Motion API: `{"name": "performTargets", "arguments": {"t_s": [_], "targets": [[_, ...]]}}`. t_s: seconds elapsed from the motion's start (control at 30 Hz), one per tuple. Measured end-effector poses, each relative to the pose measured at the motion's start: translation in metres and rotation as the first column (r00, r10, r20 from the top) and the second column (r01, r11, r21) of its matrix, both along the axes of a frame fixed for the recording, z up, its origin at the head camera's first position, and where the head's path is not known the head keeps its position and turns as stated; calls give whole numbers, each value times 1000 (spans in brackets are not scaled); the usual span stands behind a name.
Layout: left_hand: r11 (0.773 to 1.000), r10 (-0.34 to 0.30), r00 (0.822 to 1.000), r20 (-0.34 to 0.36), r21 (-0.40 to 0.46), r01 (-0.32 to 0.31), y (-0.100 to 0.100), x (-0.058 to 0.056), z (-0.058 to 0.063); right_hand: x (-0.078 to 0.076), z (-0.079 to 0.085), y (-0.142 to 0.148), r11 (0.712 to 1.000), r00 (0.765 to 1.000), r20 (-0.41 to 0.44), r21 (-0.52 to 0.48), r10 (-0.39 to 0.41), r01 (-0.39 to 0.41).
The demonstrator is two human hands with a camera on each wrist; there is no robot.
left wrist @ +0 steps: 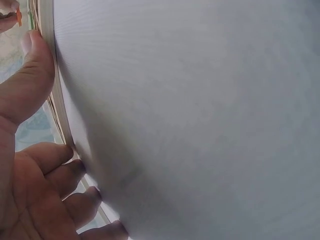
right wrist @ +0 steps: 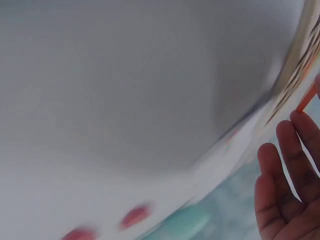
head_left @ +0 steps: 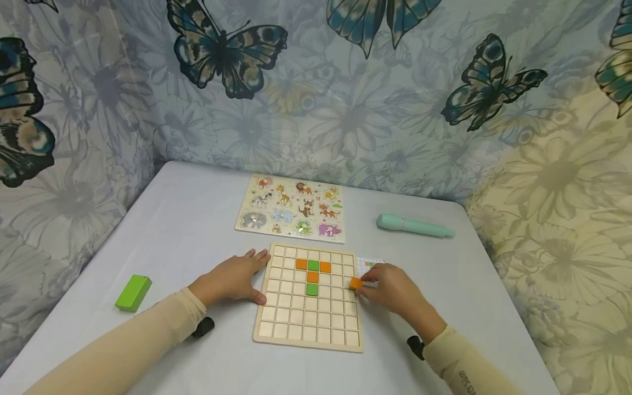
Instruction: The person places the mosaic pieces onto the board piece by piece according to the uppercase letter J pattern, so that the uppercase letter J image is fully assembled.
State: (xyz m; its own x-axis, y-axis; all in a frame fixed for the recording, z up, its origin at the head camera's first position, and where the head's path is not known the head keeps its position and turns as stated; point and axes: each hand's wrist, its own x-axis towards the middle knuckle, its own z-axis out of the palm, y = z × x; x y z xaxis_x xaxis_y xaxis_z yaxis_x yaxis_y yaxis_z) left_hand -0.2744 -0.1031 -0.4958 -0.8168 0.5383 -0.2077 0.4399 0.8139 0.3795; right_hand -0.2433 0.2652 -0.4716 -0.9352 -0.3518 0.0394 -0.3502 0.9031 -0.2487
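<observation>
pinched in the right hand [head_left: 395, 288] is an orange tile [head_left: 355, 283]; the left hand [head_left: 231, 281] spreads loosely. on the white table [head_left: 187, 219] lies the grid board [head_left: 296, 316], left hand touching its left edge, tile at its right; behind it, an animal puzzle [head_left: 291, 208]; right, a mint-green stick [head_left: 416, 226]; well left, a green block [head_left: 133, 293]; beside the board, a printed card [head_left: 364, 265], partly blocked by the right hand.

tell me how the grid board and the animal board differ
The grid board is ruled into squares; the animal board shows animal pictures. The grid board has orange and green tiles on it; the animal board has none. The grid board lies nearer the camera, the animal board behind it. Both have pale bases and lie flat on the white table.
</observation>
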Motion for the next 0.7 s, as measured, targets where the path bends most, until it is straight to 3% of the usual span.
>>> {"name": "performTargets", "arguments": {"t_s": [0.17, 0.27, 0.53, 0.7], "targets": [[1000, -3, 1000, -6, 10, 3, 0, 3, 1, 17, -6, -50, 979, 979, -1, 18, 202, -202], [1000, -5, 1000, -13, 6, 5, 0, 2, 0, 21, -11, -68, 964, 964, -15, 5, 265, -265], [1000, -5, 1000, -6, 7, 5, 1, 3, 0, 23, -15, -77, 963, 963, -33, 6, 268, -268], [1000, 2, 1000, -7, 1, -2, 0, 3, 2, 22, -14, -81, 950, 947, -70, 6, 313, -313]]}}
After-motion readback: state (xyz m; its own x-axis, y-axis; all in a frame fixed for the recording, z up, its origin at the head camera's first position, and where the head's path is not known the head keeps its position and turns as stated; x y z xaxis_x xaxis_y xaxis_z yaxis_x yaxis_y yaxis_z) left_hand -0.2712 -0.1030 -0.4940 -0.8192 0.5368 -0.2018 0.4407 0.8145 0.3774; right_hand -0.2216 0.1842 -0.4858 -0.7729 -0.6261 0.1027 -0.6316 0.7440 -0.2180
